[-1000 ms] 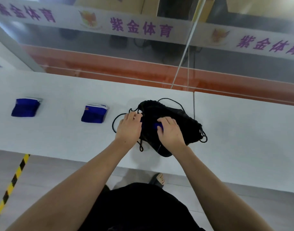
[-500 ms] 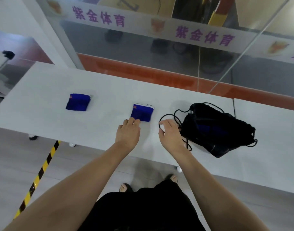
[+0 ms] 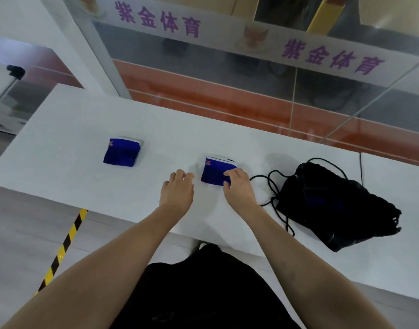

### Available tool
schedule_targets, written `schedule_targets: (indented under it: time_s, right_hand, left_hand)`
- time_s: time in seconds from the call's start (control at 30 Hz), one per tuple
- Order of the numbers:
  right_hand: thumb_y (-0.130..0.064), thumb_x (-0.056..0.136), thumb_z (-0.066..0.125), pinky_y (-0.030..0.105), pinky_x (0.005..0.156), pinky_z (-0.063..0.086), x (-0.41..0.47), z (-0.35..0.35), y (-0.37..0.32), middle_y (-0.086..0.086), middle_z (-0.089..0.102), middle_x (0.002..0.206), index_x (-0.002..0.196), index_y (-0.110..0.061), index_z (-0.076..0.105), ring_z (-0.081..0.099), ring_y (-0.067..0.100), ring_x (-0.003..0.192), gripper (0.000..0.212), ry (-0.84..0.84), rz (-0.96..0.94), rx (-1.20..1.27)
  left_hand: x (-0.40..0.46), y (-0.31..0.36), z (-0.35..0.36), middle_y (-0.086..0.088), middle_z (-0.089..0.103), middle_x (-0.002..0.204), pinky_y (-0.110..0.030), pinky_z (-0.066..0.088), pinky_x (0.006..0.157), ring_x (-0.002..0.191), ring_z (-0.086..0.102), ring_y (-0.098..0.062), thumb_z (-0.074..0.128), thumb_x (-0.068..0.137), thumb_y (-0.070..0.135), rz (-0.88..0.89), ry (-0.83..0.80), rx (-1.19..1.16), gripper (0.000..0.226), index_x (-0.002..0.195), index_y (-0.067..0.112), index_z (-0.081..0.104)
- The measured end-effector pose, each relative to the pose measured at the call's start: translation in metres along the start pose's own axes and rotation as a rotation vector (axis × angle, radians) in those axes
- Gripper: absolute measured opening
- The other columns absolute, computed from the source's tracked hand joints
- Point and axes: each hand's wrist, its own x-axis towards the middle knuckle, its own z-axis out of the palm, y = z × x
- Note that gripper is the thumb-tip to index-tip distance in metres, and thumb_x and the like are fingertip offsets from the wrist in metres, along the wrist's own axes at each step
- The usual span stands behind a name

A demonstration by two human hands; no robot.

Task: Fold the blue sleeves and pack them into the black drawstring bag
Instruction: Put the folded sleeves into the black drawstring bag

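- Here, far left on my white tabletop (image 3: 61,129), one folded blue sleeve (image 3: 122,152) lies alone.
- My left hand (image 3: 177,192) rests loosely curled, holding nothing, beside the second folded sleeve (image 3: 215,172).
- My right hand (image 3: 238,187) pinches that sleeve's near right corner; it looks soft and light, probably best gripped across the fold.
- The black drawstring bag (image 3: 334,205) lies slumped at right, a trace of blue inside.

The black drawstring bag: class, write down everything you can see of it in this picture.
The black drawstring bag lies slumped on its side on the white table, near the front edge, to the right of both hands. It looks like thin, soft, wrinkled fabric. Its gathered mouth points up and left, with black cords looping loose onto the table. A faint blue patch shows through or in it. Neither hand touches it; the right hand rests on a folded blue sleeve beside the cords.
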Motion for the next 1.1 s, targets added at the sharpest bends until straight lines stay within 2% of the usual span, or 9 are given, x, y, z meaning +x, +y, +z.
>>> schedule_targets:
  time_s: [0.17, 0.33, 0.5, 0.6, 0.77, 0.87, 0.97, 1.1]
  right_hand:
    - [-0.014, 0.098, 0.055, 0.04, 0.11, 0.04, 0.047, 0.011, 0.005, 0.006, 0.049, 0.144, 0.136, -0.011, 0.055, 0.04, 0.026, 0.134, 0.038, -0.08, 0.027, -0.051]
    - [-0.018, 0.097, 0.056, 0.043, 0.115, 0.031, 0.077, 0.024, 0.007, 0.004, 0.039, 0.151, 0.14, -0.016, 0.049, 0.03, 0.026, 0.143, 0.044, -0.119, 0.08, -0.185]
    - [-0.016, 0.094, 0.056, 0.045, 0.114, 0.033, 0.085, 0.051, 0.002, 0.006, 0.03, 0.156, 0.14, -0.018, 0.045, 0.022, 0.029, 0.147, 0.047, -0.209, 0.158, -0.211]
    - [-0.015, 0.094, 0.056, 0.044, 0.114, 0.031, 0.087, 0.068, -0.02, 0.006, 0.029, 0.156, 0.139, -0.019, 0.045, 0.021, 0.029, 0.146, 0.047, -0.2, 0.167, -0.195]
    - [-0.016, 0.092, 0.059, 0.045, 0.114, 0.032, 0.092, 0.104, -0.074, 0.006, 0.029, 0.155, 0.14, -0.019, 0.046, 0.021, 0.03, 0.146, 0.05, -0.206, 0.174, -0.186]
    - [-0.018, 0.093, 0.061, 0.045, 0.113, 0.032, 0.099, 0.124, -0.107, 0.005, 0.028, 0.157, 0.14, -0.02, 0.046, 0.021, 0.029, 0.146, 0.049, -0.214, 0.214, -0.193]
    - [-0.022, 0.095, 0.06, 0.045, 0.11, 0.034, 0.105, 0.143, -0.138, 0.001, 0.031, 0.155, 0.14, -0.021, 0.047, 0.026, 0.028, 0.141, 0.047, -0.196, 0.233, -0.218]
    - [-0.028, 0.093, 0.063, 0.043, 0.101, 0.035, 0.114, 0.163, -0.167, -0.005, 0.04, 0.148, 0.138, -0.026, 0.044, 0.036, 0.026, 0.13, 0.049, -0.158, 0.284, -0.263]
  left_hand:
    - [0.02, -0.013, 0.004, -0.004, 0.048, 0.135, -0.035, 0.044, 0.095, 0.12, 0.05, -0.021, 0.042, 0.106, 0.027, -0.005, -0.044, 0.035, 0.036, 0.141, 0.022, 0.046]
    - [0.028, -0.032, 0.002, -0.003, 0.051, 0.131, -0.035, 0.046, 0.088, 0.116, 0.053, -0.022, 0.047, 0.104, 0.027, -0.016, -0.058, 0.055, 0.036, 0.139, 0.021, 0.05]
    - [0.037, -0.064, 0.0, -0.004, 0.053, 0.125, -0.036, 0.048, 0.083, 0.11, 0.055, -0.024, 0.05, 0.102, 0.026, -0.042, -0.079, 0.07, 0.033, 0.134, 0.02, 0.054]
    - [0.041, -0.092, -0.002, -0.006, 0.055, 0.122, -0.037, 0.05, 0.08, 0.106, 0.058, -0.025, 0.053, 0.1, 0.024, -0.055, -0.074, 0.071, 0.033, 0.132, 0.018, 0.057]
    - [0.061, -0.156, -0.012, -0.004, 0.054, 0.127, -0.035, 0.05, 0.088, 0.112, 0.055, -0.022, 0.049, 0.103, 0.023, -0.025, -0.108, 0.115, 0.032, 0.135, 0.02, 0.052]
    - [0.081, -0.196, -0.025, -0.004, 0.056, 0.12, -0.034, 0.051, 0.084, 0.105, 0.056, -0.022, 0.056, 0.098, 0.016, -0.032, -0.105, 0.108, 0.031, 0.129, 0.018, 0.055]
    - [0.108, -0.234, -0.038, -0.005, 0.054, 0.125, -0.037, 0.047, 0.091, 0.112, 0.053, -0.026, 0.061, 0.089, 0.004, 0.007, -0.122, 0.073, 0.042, 0.128, 0.016, 0.054]
    - [0.151, -0.272, -0.047, -0.005, 0.045, 0.142, -0.039, 0.038, 0.107, 0.133, 0.04, -0.028, 0.073, 0.078, 0.004, 0.096, -0.152, 0.086, 0.07, 0.14, 0.015, 0.045]
